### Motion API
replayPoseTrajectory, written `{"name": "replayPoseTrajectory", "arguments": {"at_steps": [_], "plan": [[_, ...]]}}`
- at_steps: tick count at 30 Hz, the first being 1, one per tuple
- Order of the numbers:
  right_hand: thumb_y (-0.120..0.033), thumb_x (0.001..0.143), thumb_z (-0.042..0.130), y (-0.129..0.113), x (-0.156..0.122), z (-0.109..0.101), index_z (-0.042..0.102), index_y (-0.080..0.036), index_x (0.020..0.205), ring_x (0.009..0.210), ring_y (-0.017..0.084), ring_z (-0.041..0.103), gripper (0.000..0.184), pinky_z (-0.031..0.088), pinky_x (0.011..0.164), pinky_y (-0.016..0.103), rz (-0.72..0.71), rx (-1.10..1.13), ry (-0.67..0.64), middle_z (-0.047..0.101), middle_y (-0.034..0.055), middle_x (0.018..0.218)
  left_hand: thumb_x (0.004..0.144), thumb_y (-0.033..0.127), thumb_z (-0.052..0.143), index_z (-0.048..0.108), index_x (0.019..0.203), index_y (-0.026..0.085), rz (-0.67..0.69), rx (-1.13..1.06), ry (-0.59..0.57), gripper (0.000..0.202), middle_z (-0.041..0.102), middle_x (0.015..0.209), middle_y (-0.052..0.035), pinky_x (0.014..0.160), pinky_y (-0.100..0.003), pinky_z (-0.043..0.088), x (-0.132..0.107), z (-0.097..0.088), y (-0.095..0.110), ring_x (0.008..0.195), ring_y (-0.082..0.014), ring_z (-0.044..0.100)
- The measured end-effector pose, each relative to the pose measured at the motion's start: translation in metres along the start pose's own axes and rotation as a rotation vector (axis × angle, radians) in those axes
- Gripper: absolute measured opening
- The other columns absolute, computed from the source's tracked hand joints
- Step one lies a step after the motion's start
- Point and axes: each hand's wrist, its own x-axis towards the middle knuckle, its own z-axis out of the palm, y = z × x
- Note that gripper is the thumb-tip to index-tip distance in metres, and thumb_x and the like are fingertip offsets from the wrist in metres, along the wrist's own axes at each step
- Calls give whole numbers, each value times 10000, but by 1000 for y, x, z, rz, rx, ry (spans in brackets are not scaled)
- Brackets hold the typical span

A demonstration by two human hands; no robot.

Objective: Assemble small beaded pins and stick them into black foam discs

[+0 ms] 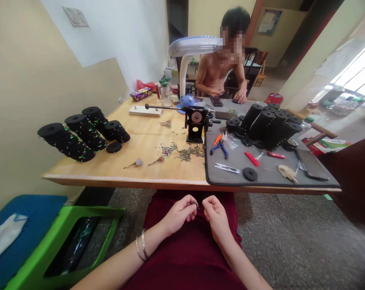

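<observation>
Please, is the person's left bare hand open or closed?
Closed: the left bare hand curls, fingertips pinched together above dark red cloth; anything held is too small to tell.

A wooden table (146,137) carries stacked black spools (79,137), a gray mat (227,177), and small beads (185,153).

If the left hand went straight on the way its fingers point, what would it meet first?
The right hand, most likely: the left hand's fingertips point across at its fingertips, a small gap apart, though depth is unclear.
</observation>
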Motion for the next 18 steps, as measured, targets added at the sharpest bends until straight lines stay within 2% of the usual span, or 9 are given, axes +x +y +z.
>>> {"name": "replayPoseTrajectory", "arguments": {"at_steps": [5, 10, 15, 18], "plan": [[-446, 745, 617, 3, 0, -1, 450, -201, 680, 421, 66, 208, 303, 158, 406, 202, -13, -19, -14, 285, -110, 469, 669, 208, 655, 505, 821, 165, 40, 1, -3, 218, 497, 665, 42, 590, -221, 372, 1, 2, 0, 605, -86, 461], [-431, 761, 602, 4, 0, -1, 444, -199, 695, 428, 65, 220, 288, 157, 414, 202, -15, -55, -23, 299, -108, 479, 721, 187, 520, 513, 720, 157, 17, 77, 27, 30, 459, 557, 54, 504, -217, 335, 6, 2, -6, 492, -79, 412], [-434, 743, 616, 3, 0, 1, 444, -197, 685, 423, 61, 234, 299, 168, 417, 198, 5, -62, -58, 310, -106, 483, 701, 161, 534, 557, 678, 149, 137, 277, 124, 35, 537, 620, 14, 582, -227, 381, 6, 1, -9, 590, -106, 467], [-447, 734, 626, 1, 0, 3, 456, -193, 685, 429, 64, 261, 309, 186, 422, 197, 22, -60, -83, 349, -95, 485, 737, 223, 548, 590, 689, 146, 122, 281, 132, 100, 586, 649, -6, 574, -229, 387, 5, 2, -7, 602, -119, 494]]}}
